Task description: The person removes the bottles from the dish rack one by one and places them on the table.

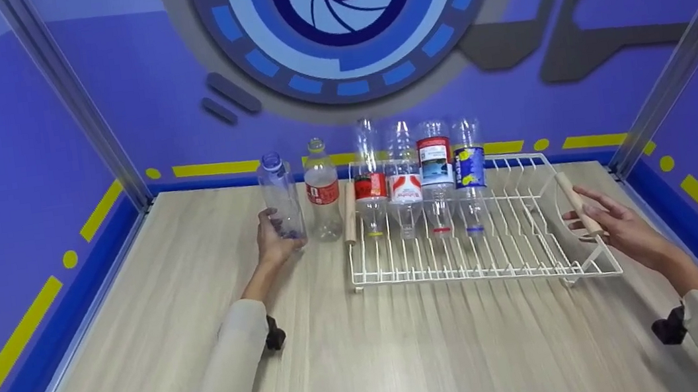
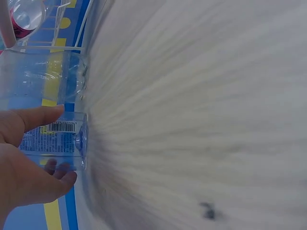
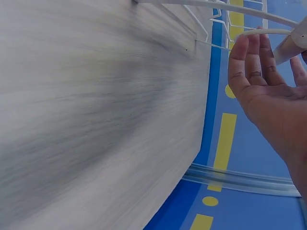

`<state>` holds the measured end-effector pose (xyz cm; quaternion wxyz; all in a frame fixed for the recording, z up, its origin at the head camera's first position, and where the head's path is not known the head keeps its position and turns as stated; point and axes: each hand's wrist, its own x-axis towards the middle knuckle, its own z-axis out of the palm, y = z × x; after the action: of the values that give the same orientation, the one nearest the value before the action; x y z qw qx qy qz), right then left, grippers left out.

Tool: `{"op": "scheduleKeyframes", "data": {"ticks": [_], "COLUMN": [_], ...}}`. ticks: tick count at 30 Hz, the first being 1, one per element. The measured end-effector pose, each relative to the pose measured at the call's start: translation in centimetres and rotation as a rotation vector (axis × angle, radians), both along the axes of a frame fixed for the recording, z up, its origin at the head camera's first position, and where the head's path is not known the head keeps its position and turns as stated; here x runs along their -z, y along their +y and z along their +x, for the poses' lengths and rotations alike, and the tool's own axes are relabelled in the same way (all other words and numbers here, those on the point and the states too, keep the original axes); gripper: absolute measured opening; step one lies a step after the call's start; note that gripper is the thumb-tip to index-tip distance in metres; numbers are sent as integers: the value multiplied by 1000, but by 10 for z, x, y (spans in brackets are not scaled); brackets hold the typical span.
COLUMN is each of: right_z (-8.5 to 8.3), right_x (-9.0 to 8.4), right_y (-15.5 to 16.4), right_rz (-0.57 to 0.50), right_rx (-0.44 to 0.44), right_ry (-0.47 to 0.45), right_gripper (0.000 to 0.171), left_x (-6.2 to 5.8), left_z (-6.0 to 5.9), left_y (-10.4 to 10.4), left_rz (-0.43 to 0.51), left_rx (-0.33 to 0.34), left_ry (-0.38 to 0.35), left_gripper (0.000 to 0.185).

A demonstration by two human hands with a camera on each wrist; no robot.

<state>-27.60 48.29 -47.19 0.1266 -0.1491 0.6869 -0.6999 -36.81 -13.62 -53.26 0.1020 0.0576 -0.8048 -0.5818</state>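
Note:
On the left, my left hand (image 1: 277, 241) holds the lower part of an uncapped clear plastic bottle (image 1: 280, 194), thumb on one side and fingers on the other. The bottle stands nearly upright, and a printed barcode (image 2: 62, 126) shows on it in the left wrist view. Right beside it is another clear bottle (image 1: 322, 192) with a red label. My right hand (image 1: 626, 228) is at the wooden handle (image 1: 580, 204) on the right end of a white wire rack (image 1: 465, 275). Its fingers are loosely extended, some reaching beneath the handle.
Several empty bottles stand upside down in the rack's left half, among them one with a blue label (image 1: 470, 166) and one with a red and white label (image 1: 435, 160). A second wooden handle (image 1: 350, 214) is at the rack's left end. Blue walls enclose the wood-grain table (image 1: 409, 362).

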Motion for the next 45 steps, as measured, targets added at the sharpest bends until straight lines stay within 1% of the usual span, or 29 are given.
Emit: {"op": "scheduleKeyframes", "data": {"ticks": [5, 9, 15, 18, 22, 24, 29, 33, 36, 39, 42, 45], "right_z": [2, 2, 5, 6, 4, 3, 4, 5, 5, 5, 6, 6], "right_x": [-3, -4, -1, 0, 2, 2, 2, 2, 1, 0, -1, 0], "right_y": [0, -2, -3, -4, -6, -6, -6, -8, -8, -7, -6, -6], "right_rz": [-29, -55, -102, -95, -63, -46, -13, 34, 80, 114, 135, 112], "right_rx": [-15, -13, -10, -7, 0, 4, 15, 26, 38, 45, 52, 47], "right_ry": [3, 10, 0, -2, -3, -4, -4, 13, 26, 26, 25, 18], "right_gripper": [52, 51, 49, 49, 50, 50, 50, 52, 53, 53, 52, 52], "left_x": [4, 4, 5, 6, 6, 5, 4, 5, 5, 2, -3, -8], "left_z": [2, 5, 4, 4, 5, 5, 3, 2, 4, 10, 18, 31], "left_y": [-6, -10, -9, -8, -8, -8, -7, -10, -14, -18, -22, -26], "left_rz": [48, 80, 91, 101, 77, 56, 41, 27, 15, 8, 17, 39], "left_rx": [76, 113, 127, 111, 74, 68, 86, 92, 91, 88, 91, 96], "left_ry": [49, 87, 117, 120, 100, 83, 61, 74, 68, 37, 11, -22], "left_gripper": [80, 76, 74, 74, 71, 70, 72, 77, 78, 75, 70, 63]}}
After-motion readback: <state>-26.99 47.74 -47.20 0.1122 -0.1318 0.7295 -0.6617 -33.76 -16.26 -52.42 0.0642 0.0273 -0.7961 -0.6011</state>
